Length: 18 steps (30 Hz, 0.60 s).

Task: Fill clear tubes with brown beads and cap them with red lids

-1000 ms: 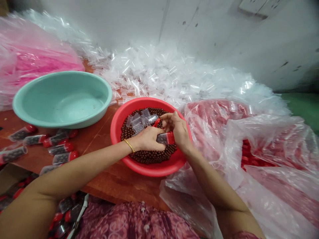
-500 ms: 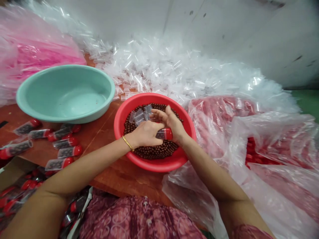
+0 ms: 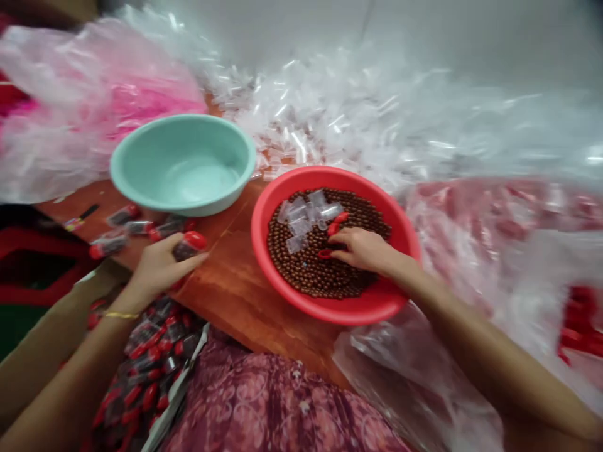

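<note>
My left hand (image 3: 157, 267) grips a clear tube (image 3: 183, 251) of dark beads with a red cap, held over the table edge by a group of similar tubes (image 3: 123, 215). My right hand (image 3: 365, 251) is inside the red basin (image 3: 264, 251), its fingers curled down at the brown beads (image 3: 325, 279). Small red caps (image 3: 337, 223) show at its fingertips, and a ring-shaped red cap (image 3: 325, 253) is by the thumb. Several empty clear tubes (image 3: 299, 216) lie on the beads to the left of this hand.
A teal basin (image 3: 188, 204) stands left of the red one. Loose clear tubes (image 3: 325, 125) are heaped along the wall. A carton (image 3: 61, 320) at lower left holds many red-capped tubes (image 3: 146, 358). Plastic bags with red contents (image 3: 471, 207) lie at right, a pink-filled bag (image 3: 146, 100) at back left.
My hands have moved apart. The left carried the red-capped tube out of the red basin to the left; the right stayed in the basin and lowered to the beads. The view has turned left.
</note>
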{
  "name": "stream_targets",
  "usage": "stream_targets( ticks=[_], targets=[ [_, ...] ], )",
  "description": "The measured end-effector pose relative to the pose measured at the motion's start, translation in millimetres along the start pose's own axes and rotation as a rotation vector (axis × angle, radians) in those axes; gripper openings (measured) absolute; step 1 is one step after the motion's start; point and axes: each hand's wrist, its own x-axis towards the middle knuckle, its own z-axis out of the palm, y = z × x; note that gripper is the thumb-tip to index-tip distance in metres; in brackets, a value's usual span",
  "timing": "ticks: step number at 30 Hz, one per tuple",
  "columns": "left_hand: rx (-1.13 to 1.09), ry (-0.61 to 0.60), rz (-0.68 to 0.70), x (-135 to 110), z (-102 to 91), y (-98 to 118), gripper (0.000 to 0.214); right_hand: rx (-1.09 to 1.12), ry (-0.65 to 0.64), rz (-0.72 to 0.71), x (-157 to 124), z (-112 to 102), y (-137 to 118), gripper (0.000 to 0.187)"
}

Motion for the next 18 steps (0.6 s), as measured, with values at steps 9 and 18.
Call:
stream_targets(
  ticks=[9,18],
  targets=[
    [0.712,-0.039,0.195,-5,-4.9,6,0.038,-0.235,-0.124,0.071,-2,-2,-15,0.028],
    [0.62,-0.284,1.325,54,30.8,147,0.025,0.554,0.393,0.258,-16,3,11,0.014]
  ],
)
